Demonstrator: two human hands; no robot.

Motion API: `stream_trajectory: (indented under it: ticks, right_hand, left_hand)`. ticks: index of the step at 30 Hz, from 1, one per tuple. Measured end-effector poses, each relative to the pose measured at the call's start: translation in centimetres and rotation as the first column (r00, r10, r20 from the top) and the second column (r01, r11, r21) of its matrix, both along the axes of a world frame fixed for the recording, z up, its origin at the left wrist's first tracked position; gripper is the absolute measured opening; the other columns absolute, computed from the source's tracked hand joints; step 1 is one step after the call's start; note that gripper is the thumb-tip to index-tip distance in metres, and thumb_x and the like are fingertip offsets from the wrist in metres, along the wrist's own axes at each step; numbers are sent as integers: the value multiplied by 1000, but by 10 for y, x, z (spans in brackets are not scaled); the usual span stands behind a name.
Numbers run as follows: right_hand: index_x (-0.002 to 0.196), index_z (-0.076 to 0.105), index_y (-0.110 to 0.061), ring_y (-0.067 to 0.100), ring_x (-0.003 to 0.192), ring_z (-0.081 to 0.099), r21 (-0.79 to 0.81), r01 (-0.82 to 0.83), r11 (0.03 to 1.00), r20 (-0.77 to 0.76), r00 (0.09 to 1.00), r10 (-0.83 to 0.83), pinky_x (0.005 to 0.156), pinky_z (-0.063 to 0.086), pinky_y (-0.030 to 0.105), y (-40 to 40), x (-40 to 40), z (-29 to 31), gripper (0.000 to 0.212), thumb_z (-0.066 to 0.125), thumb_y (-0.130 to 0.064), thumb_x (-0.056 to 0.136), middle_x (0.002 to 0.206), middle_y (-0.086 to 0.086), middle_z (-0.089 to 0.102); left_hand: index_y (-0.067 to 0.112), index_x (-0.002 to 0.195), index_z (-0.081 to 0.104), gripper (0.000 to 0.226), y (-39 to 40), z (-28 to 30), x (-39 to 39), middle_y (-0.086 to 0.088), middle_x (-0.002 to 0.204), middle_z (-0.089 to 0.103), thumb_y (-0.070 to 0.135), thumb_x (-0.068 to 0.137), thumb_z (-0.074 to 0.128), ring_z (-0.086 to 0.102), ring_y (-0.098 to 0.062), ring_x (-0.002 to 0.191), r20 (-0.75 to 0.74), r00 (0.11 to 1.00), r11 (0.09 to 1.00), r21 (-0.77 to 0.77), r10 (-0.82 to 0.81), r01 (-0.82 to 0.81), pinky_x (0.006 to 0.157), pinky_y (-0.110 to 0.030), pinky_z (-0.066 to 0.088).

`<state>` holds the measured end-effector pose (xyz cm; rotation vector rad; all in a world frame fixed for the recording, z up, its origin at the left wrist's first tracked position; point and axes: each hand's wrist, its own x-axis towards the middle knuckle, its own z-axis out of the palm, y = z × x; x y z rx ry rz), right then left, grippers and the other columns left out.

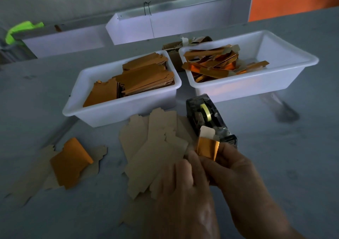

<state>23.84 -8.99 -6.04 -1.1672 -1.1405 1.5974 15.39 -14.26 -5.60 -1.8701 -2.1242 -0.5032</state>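
A small folded carton [207, 147] sits between both hands just above the grey surface [275, 156], right in front of the near end of a tape dispenser [211, 121]. Its long axis runs from the palms away from the person, tilted a little upward. The open end points toward the dispenser, and a pale, matte tuck flap with rounded corners stands up from that end. The carton's outer face is shiny orange-gold foil that catches the light; its inside is dull cream board. The left hand [183, 189] has its fingers curled against the carton's left edge and pinches it, and the right hand [233, 167] wraps around the right side with the thumb lying along the foil; the carton's lower part is hidden in the grip. The dispenser is dark, glossy translucent plastic holding a narrow yellowish tape roll [206, 111]. Just left of the hands lies a loose pile of flat die-cut blanks [152, 147], kraft-brown side up, with notched edges. Further left, one blank [70, 162] shows its gold face, curling slightly. Behind these, two white plastic tubs stand side by side: the left tub [117, 113] holds stacked flat gold blanks [146, 77], and the right tub [275, 80] holds a jumble of long folded gold cartons [211, 62].
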Motion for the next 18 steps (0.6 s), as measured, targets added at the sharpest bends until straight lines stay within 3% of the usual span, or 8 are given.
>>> stream_trajectory:
  ticks: [3, 5, 7, 10, 12, 13, 15, 18]
  right_hand:
    - [80, 72, -17, 13, 67, 68, -35, -29, 999, -8, 1000, 29, 61, 54, 23, -2, 3, -2, 8, 64, -20, 80, 70, 2, 71]
    - [79, 72, -21, 14, 69, 69, -48, -48, 998, 9, 999, 49, 61, 56, 24, -3, 1, -1, 13, 64, -31, 78, 71, 4, 70]
    - [77, 71, -21, 24, 75, 69, -12, -33, 999, 98, 995, 34, 66, 59, 38, -3, 0, -3, 24, 69, -42, 67, 73, 8, 70]
    - [73, 69, -18, 30, 70, 64, 35, 25, 999, 162, 986, -30, 75, 55, 53, -2, -3, 0, 15, 68, -32, 70, 67, 11, 66]
    - [71, 67, -14, 24, 65, 58, 3, 14, 1000, 81, 997, -14, 79, 52, 54, -1, -4, 3, 12, 65, -24, 77, 64, 10, 63]
    - [71, 67, -13, 21, 66, 57, -16, 2, 1000, 48, 999, -1, 82, 51, 53, 0, -4, 4, 14, 64, -24, 79, 65, 8, 62]
    - [70, 66, -14, 22, 67, 56, -38, -18, 999, 25, 1000, 19, 82, 52, 50, 0, -4, 6, 16, 62, -27, 80, 65, 9, 59]
    - [74, 67, -13, 29, 68, 56, -32, -34, 999, 36, 999, 35, 75, 54, 48, -2, -5, 10, 13, 63, -22, 83, 75, 23, 59]
  left_hand:
    - [8, 96, 77, 45, -2, 1, 3, 0, 62, 57, 13, 94, 32, 57, -17, 54, 40, 999, 954, -300, -2, 14, 45, -22, 42]
    - [17, 90, 78, 47, -3, 2, 5, 3, 61, 56, 17, 86, 32, 57, -15, 53, 75, 996, 913, -407, 43, -9, 42, -21, 39]
    - [22, 85, 78, 42, -3, 1, 5, 3, 62, 57, 24, 74, 38, 56, -15, 57, 94, 993, 960, -276, 77, -49, 41, -21, 39]
    - [22, 93, 77, 28, -6, -10, -2, 2, 75, 61, 13, 67, 70, 46, -12, 77, 257, 965, 997, -41, -47, 59, 49, -16, 46]
    - [32, 98, 71, 36, -4, -4, -9, 7, 88, 63, 7, 71, 77, 55, -5, 87, 664, 748, 1000, 3, 11, -17, 69, -15, 52]
    - [30, 95, 70, 28, -2, 3, -12, 8, 86, 65, 12, 75, 76, 61, -3, 83, 848, 522, 996, -75, 92, -54, 72, -21, 54]
    - [21, 88, 69, 13, 1, 11, -25, 4, 70, 69, 23, 77, 75, 65, -7, 59, 951, 159, 960, -276, 265, 53, 52, -23, 52]
    - [18, 80, 70, 19, 5, 19, -40, 5, 54, 63, 35, 71, 73, 52, -5, 39, 947, 109, 925, -319, 302, 205, 40, -17, 39]
